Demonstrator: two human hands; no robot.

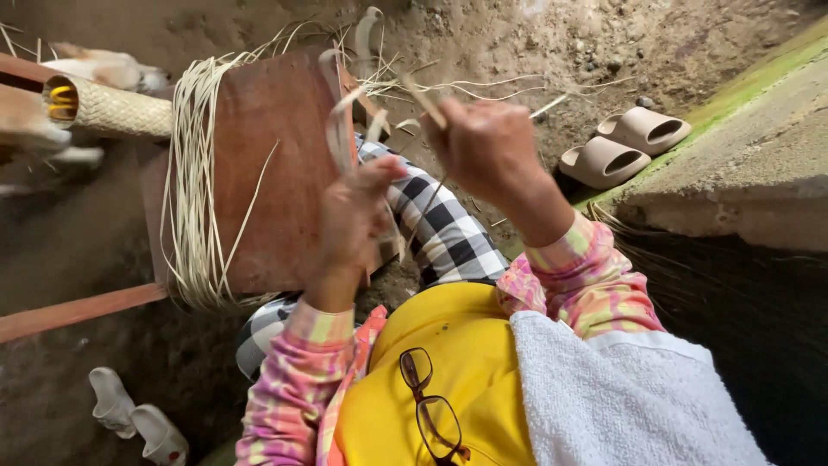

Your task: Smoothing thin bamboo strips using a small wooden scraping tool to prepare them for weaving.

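Note:
My left hand (352, 226) is raised in front of a brown wooden stool (276, 164), its fingers pinched on thin pale straw strips (338, 121) that curl upward. To its right, my right hand (485, 148) is closed on another strip of the same straw, which sticks up and to the left. A thick bundle of straw strips (194, 190) hangs draped over the stool's left side. Both sleeves are pink and yellow plaid. Under the hands lies my knee in black-and-white checked cloth (440, 224).
A rolled woven mat (108, 108) lies at the left by an animal. Beige slippers (623, 145) rest near a concrete step (750, 164) on the right. White footwear (138, 418) lies bottom left. Glasses (431, 410) hang on my yellow front; a white towel (621, 397) covers my shoulder.

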